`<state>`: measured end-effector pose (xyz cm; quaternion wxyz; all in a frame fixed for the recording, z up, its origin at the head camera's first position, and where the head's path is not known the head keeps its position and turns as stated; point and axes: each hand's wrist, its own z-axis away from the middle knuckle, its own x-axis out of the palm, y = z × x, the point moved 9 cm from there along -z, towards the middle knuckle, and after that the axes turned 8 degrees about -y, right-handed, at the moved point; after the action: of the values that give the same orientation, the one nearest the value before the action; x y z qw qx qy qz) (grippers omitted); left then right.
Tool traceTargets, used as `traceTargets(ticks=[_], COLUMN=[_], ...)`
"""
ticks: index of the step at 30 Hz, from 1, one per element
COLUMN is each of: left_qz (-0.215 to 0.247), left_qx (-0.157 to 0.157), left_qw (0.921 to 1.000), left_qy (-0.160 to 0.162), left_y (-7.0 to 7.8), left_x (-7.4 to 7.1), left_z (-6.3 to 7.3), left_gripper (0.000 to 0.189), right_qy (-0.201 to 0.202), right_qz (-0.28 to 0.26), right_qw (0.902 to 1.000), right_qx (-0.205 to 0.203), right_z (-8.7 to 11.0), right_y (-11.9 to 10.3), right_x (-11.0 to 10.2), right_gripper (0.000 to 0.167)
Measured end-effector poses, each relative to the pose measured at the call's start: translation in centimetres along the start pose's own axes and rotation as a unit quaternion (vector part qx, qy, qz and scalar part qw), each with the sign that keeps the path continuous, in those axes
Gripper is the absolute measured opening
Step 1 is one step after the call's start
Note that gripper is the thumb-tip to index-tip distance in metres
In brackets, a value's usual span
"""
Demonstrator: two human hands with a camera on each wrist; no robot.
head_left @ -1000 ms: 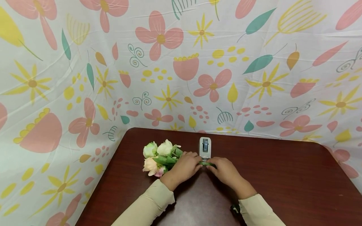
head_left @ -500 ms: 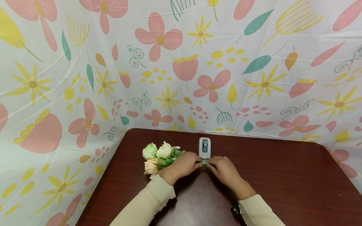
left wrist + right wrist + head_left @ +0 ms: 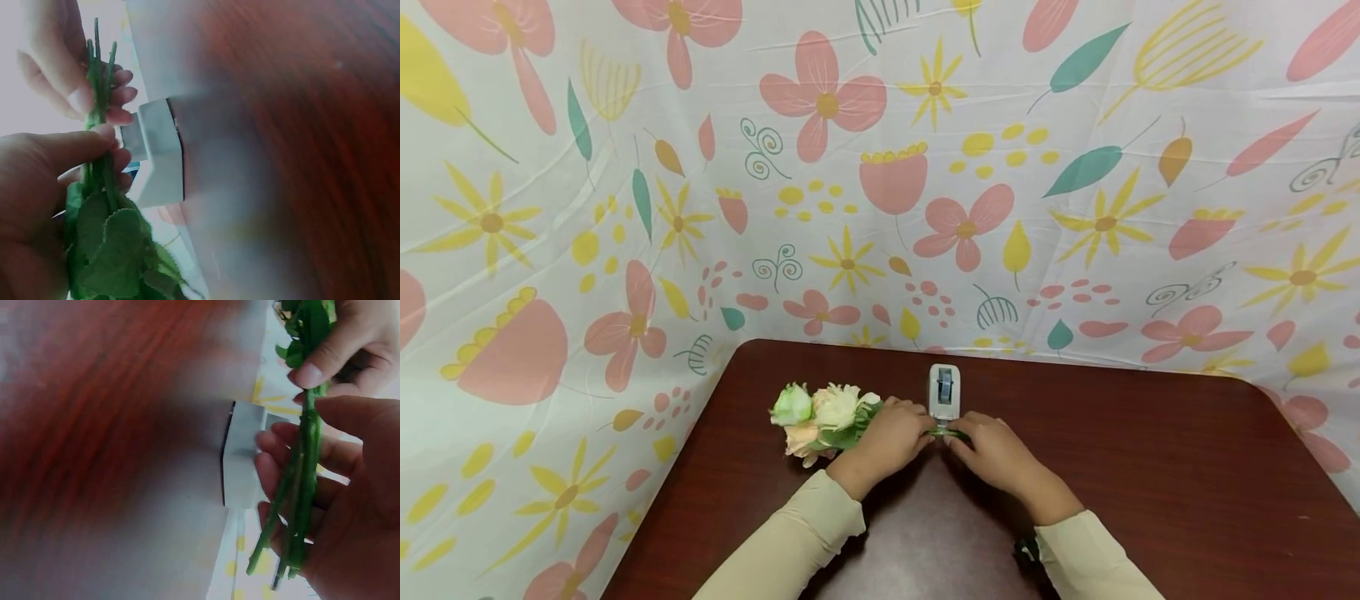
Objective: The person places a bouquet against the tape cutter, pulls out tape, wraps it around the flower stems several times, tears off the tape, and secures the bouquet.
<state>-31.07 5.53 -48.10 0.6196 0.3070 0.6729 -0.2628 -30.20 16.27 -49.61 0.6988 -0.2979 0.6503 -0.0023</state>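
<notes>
A bunch of flowers [image 3: 835,408] with white, greenish and peach blooms lies sideways, blooms to the left. My left hand [image 3: 891,437] grips its green stems just below the leaves [image 3: 115,250], thumb laid across them. Close beside it, my right hand [image 3: 1000,454] holds the lower part of the stems [image 3: 306,462] between thumb and fingers. In the right wrist view the cut ends stick out past the palm. Directly behind the stems stands a white tape dispenser [image 3: 943,390] with a roll of tape in it, its front edge near both hands' fingertips.
The dark reddish-brown table [image 3: 1150,467] stretches out to the right and in front. A white cloth printed with flowers [image 3: 1075,275] hangs behind the table and along its left side. A small dark object [image 3: 1026,550] shows at the right sleeve.
The blooms have turned about the stems, and the pink one seen at the bottom earlier is out of sight. Both hands have stayed in nearly the same place on the stems.
</notes>
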Motion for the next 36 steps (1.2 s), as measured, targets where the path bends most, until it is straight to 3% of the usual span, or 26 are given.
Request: traceTargets(ticks=[10, 20, 29, 36], left_qz=[-0.019, -0.014, 0.003, 0.021], left_qx=[0.006, 0.012, 0.004, -0.021], left_qw=[0.9994, 0.9988, 0.9994, 0.9995], left_qy=[0.028, 0.045, 0.033, 0.0], left_y=[0.3, 0.5, 0.3, 0.0], left_x=[-0.3, 0.1, 0.2, 0.1], left_z=[0.2, 0.4, 0.2, 0.0], left_gripper=[0.006, 0.009, 0.013, 0.013], right_qy=[-0.035, -0.095, -0.053, -0.018], right_qz=[-0.064, -0.128, -0.124, -0.095], right_qw=[0.9974, 0.9872, 0.9907, 0.995], right_qx=[-0.003, -0.005, 0.018, 0.026], right_z=[0.0, -0.3, -0.3, -0.1], right_y=[0.3, 0.9, 1.2, 0.7], right_x=[-0.3, 0.1, 0.1, -0.1], right_gripper=[0.023, 0.017, 0.013, 0.011])
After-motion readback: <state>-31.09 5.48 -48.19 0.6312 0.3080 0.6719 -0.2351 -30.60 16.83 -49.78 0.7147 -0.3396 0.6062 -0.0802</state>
